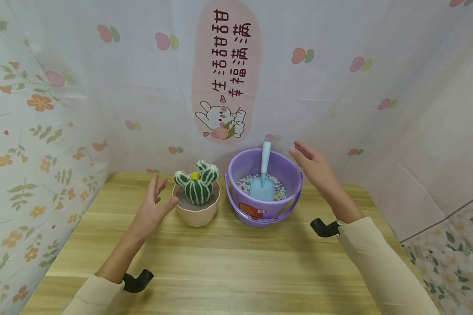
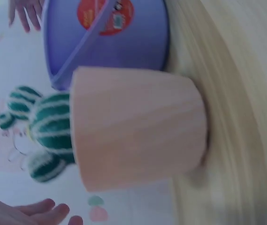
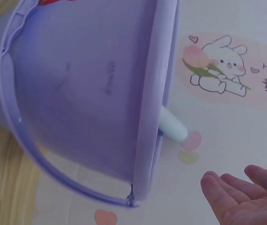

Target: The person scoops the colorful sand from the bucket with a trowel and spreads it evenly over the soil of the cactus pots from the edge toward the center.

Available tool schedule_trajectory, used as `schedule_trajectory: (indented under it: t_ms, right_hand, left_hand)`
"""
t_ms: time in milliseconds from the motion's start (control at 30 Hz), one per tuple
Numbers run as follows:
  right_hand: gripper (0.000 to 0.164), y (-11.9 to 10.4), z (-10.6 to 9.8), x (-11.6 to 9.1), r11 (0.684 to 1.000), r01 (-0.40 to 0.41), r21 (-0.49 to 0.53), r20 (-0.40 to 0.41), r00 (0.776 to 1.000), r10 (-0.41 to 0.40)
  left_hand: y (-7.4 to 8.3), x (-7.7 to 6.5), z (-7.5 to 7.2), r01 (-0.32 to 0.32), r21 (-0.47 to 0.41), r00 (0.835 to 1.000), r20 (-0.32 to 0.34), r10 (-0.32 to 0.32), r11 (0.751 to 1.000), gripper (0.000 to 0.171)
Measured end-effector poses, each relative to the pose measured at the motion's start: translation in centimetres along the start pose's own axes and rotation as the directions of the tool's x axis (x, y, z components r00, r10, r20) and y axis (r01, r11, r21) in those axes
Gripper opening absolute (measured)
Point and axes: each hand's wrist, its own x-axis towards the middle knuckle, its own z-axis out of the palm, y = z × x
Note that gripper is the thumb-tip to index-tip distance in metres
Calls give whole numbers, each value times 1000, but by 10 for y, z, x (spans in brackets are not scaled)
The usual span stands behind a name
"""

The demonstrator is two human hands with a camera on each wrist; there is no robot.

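Observation:
A crocheted green-and-white cactus [image 1: 198, 191] with a yellow flower stands in a pale peach pot [image 1: 197, 217]. To its right is a purple bucket [image 1: 256, 214] with its handle lowered at the front. Inside the bucket, a light blue shovel [image 1: 262, 187] leans on small multicoloured beads [image 1: 279, 189], its handle rising above the rim. My left hand [image 1: 153, 212] is just left of the pot, fingers extended and holding nothing. On the bucket's right, my right hand [image 1: 317, 168] hovers near the rim, its fingers relaxed and nothing in them.
Pot and bucket stand toward the back of a wooden table [image 1: 220, 271]. Behind them hangs a white cloth [image 1: 142, 87] with a rabbit print and writing. A floral cloth [image 1: 31, 175] borders the left side. Each wrist wears a black camera mount [image 1: 138, 281].

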Motion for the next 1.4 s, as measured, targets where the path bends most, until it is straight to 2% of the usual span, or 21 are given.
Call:
schedule_trajectory:
  t_ms: [200, 400, 633, 800, 900, 1133, 1400]
  right_hand:
    - [80, -6, 7, 14, 994, -50, 99, 39, 998, 46]
    - [77, -9, 14, 28, 973, -85, 215, 75, 995, 70]
    - [73, -16, 23, 45, 955, -125, 270, 90, 991, 104]
    - [70, -18, 28, 55, 949, -163, 271, 109, 984, 138]
    - [72, -18, 30, 59, 946, -183, 268, 120, 981, 156]
    - [75, -23, 33, 67, 939, -192, 286, 148, 977, 154]
    - [74, -26, 36, 72, 929, -205, 308, 164, 973, 161]
  left_hand:
    - [18, -7, 11, -24, -103, 999, -44, 20, 994, 93]
    - [35, -17, 24, -21, -217, 999, -34, 14, 976, 81]
    - [55, -25, 43, 40, -328, 997, 73, -17, 944, 62]
    - [60, -24, 56, 81, -370, 991, 131, -34, 925, 62]
    - [60, -21, 64, 97, -427, 988, 151, -34, 899, 64]
    - [63, -12, 82, 157, -559, 973, 226, -33, 814, 68]
    - [62, -1, 101, 253, -643, 956, 282, -83, 723, 74]
